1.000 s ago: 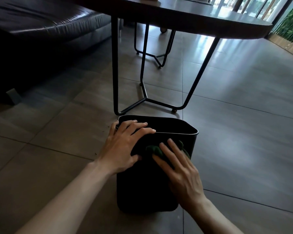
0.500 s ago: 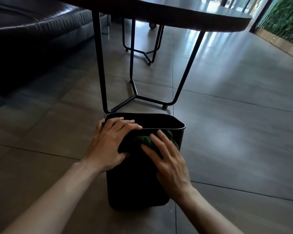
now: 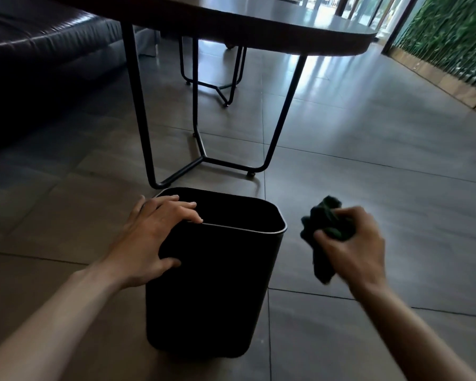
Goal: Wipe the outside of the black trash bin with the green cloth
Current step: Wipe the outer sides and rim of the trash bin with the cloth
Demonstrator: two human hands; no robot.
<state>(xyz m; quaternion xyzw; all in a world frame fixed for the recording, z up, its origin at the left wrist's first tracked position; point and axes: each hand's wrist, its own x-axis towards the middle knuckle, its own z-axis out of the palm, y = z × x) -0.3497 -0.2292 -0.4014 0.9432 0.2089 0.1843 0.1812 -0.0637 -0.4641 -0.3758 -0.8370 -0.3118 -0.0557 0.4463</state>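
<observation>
The black trash bin (image 3: 217, 292) stands upright on the tiled floor, low in the middle of the view. My left hand (image 3: 151, 237) grips its near left corner, fingers over the rim and thumb on the outer wall. My right hand (image 3: 352, 248) is off to the right of the bin, apart from it, closed around the crumpled green cloth (image 3: 324, 232), whose loose end hangs below my fingers.
A dark table (image 3: 272, 28) on thin black metal legs (image 3: 138, 105) stands just beyond the bin. A dark leather sofa (image 3: 33, 50) fills the far left. A green plant wall (image 3: 451, 37) runs along the far right, with tiled floor (image 3: 382, 174) between.
My right hand has lifted the green cloth off the bin's near wall and swung out to the right. My left hand stays on the rim. The camera has tilted.
</observation>
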